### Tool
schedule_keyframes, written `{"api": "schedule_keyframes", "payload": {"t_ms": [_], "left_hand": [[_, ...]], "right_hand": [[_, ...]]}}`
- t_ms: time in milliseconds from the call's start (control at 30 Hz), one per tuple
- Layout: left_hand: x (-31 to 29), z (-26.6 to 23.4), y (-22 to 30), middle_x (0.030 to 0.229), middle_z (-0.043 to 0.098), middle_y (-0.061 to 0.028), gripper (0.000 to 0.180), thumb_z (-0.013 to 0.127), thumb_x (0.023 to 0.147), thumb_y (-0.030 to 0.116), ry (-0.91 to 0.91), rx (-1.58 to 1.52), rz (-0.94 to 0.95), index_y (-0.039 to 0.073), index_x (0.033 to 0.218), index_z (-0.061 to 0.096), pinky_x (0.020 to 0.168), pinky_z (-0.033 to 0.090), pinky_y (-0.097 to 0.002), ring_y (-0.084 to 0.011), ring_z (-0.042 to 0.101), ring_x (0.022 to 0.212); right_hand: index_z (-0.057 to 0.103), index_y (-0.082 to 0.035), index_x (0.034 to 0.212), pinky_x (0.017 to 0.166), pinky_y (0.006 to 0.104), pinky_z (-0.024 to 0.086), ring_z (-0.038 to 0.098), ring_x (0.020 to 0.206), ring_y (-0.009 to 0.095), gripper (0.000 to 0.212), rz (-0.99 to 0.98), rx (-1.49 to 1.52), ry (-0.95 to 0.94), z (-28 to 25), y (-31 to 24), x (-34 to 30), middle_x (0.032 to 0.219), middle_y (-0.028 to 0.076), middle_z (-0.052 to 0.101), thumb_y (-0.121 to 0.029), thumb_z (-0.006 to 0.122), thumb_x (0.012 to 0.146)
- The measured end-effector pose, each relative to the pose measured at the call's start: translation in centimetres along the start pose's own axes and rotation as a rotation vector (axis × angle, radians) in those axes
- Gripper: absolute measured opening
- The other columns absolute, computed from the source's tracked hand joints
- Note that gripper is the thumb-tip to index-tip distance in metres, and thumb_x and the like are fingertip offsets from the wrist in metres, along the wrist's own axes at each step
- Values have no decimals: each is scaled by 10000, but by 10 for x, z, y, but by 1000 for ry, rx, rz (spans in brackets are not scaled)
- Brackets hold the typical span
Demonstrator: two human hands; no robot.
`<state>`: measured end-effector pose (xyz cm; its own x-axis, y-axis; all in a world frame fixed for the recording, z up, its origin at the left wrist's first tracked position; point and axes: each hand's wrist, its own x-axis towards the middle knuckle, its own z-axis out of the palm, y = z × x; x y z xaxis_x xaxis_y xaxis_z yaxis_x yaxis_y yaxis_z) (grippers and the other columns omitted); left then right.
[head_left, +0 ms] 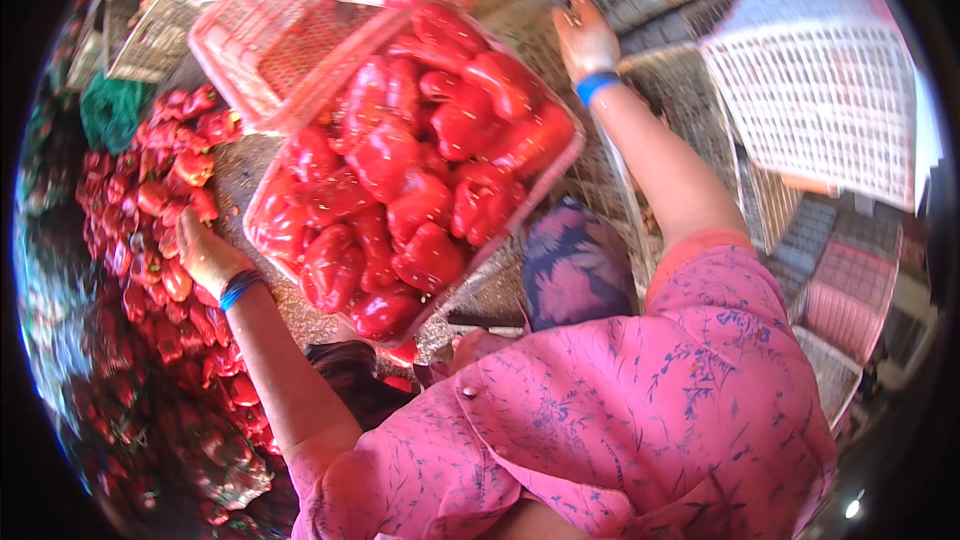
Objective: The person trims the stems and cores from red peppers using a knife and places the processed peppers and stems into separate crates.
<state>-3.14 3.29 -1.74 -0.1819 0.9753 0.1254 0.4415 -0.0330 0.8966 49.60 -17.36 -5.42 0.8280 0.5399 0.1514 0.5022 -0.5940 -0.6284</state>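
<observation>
A pink plastic crate [541, 191] in front of me is heaped with large red bell peppers [385, 158], some with pale seeds stuck to their skins. To the crate's left, my left hand [208, 258] reaches to the edge of a loose pile of red peppers [150, 280]. Its fingers are stretched out, with nothing visible in them. My right hand [587, 40] is raised beyond the crate's right side, fingers apart and holding nothing, with small seed-like bits on it. Each wrist wears a blue band.
A second pink crate [235, 55] stands tilted behind the full one. Pale slatted crates [815, 90] are stacked at the right, and a reddish crate [850, 295] sits lower there. Green netting [112, 112] lies at the far left. My patterned knee [577, 265] is beside the full crate.
</observation>
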Motion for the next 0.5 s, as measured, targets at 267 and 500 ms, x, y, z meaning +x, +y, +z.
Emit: {"api": "schedule_keyframes", "payload": {"t_ms": [267,500], "left_hand": [[-42,2,9,1238,627,-174,461,568,985,313,31,20,218,-55,1254,632,1041,409,-375,-259,569,1125],[-145,-4,55,1318,598,-195,525,597,965,257,-68,-355,-76,-124,1324,545,1066,412,-362,-258,560,1204]], "right_hand": [[598,-57,1337,931,431,517,645,1096,378,518,460,-357,-373,-240,198,-283,1273,256,625,-413,621,963],[565,-107,1368,959,442,497,627,1120,359,597,168,-467,-665,-255,156,-349,1231,188,648,-401,714,870]]}}
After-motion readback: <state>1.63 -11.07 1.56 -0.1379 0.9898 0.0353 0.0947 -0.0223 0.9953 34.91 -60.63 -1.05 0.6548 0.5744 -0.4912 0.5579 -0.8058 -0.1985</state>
